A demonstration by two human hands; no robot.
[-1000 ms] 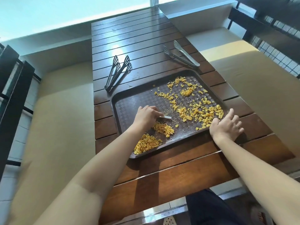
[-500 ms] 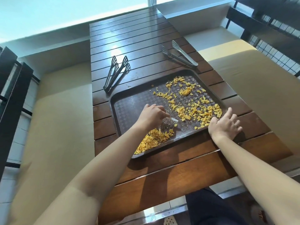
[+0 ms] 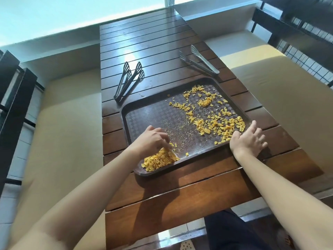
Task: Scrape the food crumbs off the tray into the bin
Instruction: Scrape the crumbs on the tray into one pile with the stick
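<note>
A dark brown tray [image 3: 153, 112] lies on the slatted wooden table [image 3: 180, 192]. Yellow crumbs [image 3: 216, 123] are scattered over its right half, and a pile of crumbs [image 3: 158, 160] sits in its near left corner. My left hand [image 3: 153, 139] grips a small pale scraper [image 3: 172, 151], its edge down against the pile. My right hand [image 3: 248, 139] rests with spread fingers on the tray's near right rim. No bin is in view.
Dark tongs [image 3: 128, 81] lie on the table beyond the tray's left corner. Silver tongs [image 3: 200, 61] lie beyond its right corner. Tan cushioned benches [image 3: 59, 138] flank the table on both sides, with dark slatted backs.
My left hand has drawn the scraper toward the tray's near left corner, pushing the loose crumbs into one larger pile. My right hand has stayed on the rim.
</note>
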